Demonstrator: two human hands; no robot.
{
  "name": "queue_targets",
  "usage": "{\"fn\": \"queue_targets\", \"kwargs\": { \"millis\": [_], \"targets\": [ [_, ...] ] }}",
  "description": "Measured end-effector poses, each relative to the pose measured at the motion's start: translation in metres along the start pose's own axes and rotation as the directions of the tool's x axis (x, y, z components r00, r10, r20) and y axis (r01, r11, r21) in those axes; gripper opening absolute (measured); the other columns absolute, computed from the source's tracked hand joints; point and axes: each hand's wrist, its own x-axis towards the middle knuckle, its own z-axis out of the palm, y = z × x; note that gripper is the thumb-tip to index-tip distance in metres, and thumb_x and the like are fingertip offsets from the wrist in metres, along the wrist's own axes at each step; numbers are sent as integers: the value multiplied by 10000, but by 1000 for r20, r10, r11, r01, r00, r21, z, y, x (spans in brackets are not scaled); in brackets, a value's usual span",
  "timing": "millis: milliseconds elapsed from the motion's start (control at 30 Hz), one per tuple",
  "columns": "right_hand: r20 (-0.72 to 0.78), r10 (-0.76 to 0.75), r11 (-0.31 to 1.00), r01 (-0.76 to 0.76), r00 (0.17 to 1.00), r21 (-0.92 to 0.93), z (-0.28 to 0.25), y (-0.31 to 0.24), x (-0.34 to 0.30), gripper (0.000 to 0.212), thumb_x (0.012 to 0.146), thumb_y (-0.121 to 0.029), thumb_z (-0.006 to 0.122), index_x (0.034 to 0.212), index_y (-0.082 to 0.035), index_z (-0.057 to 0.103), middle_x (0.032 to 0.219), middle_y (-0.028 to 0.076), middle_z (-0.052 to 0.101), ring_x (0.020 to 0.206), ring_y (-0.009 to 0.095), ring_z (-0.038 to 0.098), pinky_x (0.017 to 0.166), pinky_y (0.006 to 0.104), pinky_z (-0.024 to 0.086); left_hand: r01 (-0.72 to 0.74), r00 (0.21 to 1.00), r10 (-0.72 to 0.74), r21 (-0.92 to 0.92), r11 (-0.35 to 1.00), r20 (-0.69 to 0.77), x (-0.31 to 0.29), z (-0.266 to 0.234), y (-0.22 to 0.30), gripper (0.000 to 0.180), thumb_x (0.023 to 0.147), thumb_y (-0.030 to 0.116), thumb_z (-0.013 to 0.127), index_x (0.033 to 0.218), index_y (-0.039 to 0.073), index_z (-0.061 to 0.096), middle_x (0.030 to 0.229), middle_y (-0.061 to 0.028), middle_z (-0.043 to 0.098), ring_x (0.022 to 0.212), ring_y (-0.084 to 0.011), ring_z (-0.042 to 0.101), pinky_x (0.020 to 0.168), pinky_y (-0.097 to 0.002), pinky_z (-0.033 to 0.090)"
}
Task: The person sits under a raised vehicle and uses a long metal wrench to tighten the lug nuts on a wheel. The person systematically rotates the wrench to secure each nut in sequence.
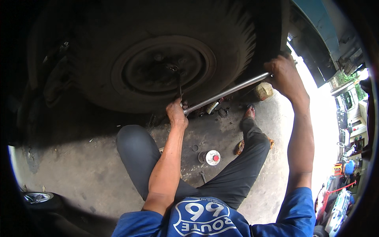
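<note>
A long silver metal bar slants up to the right below a large wheel. My left hand is closed round its lower left end. From that hand a thin rod runs up toward the hub; how it joins the hub is too dark to tell. At the bar's upper right end is my right hand, with its fingers curled closed around it. The dark tire and its rim fill the space above my hands, in deep shadow.
On the concrete floor stands a round can with a red cap, near a small ring and a spanner-like tool. A pale block lies beyond my foot. Another wheel is at lower left; blue bodywork overhangs upper right.
</note>
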Motion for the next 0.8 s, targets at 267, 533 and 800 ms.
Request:
{"fn": "queue_targets", "kwargs": {
  "millis": [267, 533, 800],
  "targets": [
    [-450, -597, 788, 589, 664, -176, -96, -87, 59, 324, 762, 1, 718, 1072, -89, 687, 1046, 85, 668, 1094, 245, 634, 1160, 433, 368, 337, 941, -305, -349, 874, 146, 26, -16, -17, 98, 871, 205, 701, 843, 130, 645, 643, 59, 503, 565, -99, 476, 530, -271, 411],
    [-137, -489, 841, 423, 862, -338, -101, -89, 79, 168, 810, -37, 718, 972, -83, 709, 973, 78, 700, 960, 186, 696, 753, 302, 563, 292, 956, -275, -353, 889, 99, 25, -8, -19, 96, 894, 208, 683, 930, 120, 675, 680, 25, 505, 597, -112, 492, 541, -255, 417],
    [353, -6, 983, 70, 936, -169, 21, 57, 36, 142, 658, -177, 654, 689, -57, 724, 677, 210, 661, 635, 359, 680, 562, 447, 540, 67, 998, -68, -83, 994, -9, 3, 20, -7, 62, 918, 118, 650, 963, 79, 669, 749, -5, 554, 594, -136, 501, 536, -304, 470]
  ]
}}
